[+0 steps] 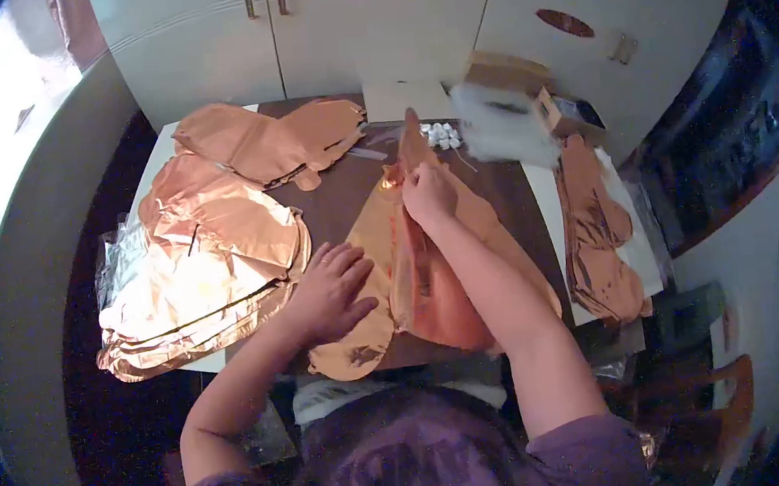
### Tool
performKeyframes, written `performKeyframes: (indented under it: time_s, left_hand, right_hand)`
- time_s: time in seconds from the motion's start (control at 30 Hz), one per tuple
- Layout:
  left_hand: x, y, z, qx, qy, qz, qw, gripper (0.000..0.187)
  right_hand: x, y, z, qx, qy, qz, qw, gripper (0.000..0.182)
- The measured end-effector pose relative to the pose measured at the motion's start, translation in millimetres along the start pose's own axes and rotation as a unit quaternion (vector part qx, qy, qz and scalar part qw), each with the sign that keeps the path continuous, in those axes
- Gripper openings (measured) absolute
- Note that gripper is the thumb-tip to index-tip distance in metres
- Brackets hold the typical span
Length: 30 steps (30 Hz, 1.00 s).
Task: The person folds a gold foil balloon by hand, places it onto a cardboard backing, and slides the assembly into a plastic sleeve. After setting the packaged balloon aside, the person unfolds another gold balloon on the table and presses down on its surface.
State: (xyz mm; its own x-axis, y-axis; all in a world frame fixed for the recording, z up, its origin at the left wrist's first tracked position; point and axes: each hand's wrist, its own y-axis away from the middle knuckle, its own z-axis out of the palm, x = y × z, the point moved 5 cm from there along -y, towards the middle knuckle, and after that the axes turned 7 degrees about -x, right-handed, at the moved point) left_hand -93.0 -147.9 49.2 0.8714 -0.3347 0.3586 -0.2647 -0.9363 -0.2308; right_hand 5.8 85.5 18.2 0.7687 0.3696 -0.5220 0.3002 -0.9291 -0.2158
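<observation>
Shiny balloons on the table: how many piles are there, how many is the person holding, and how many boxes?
Piles of rose-gold foil balloons: 3 (far one, big left one, right one)
Foil balloon under the hands: 1, left hand flat on it, right hand pinching its top
Cardboard boxes: 2
Total: 6

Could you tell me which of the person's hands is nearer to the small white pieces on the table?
Right. The right hand is just below the white pieces; the left hand lies flat further back.
</observation>
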Motion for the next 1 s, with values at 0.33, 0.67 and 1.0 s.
performKeyframes:
  time_s: [0.33, 0.67, 1.0]
  left_hand:
    - [-12.4, 6.2, 10.4, -0.027, 0.032, -0.007, 0.999, 0.061]
    - [-16.1, 9.3, 4.8, 0.001, 0.029, 0.031, 0.999, 0.062]
    - [-103.8, -12.2, -71.0, 0.136, -0.006, -0.094, 0.986, 0.044]
  right_hand:
    - [28.2, 46.7, -44.2, -0.06, 0.128, -0.305, 0.942, 0.032]
    - [35.7, 60.5, -41.0, -0.117, 0.084, -0.294, 0.945, 0.047]
    - [-66.8, -6.0, -31.1, -0.122, 0.026, -0.5, 0.857, 0.032]
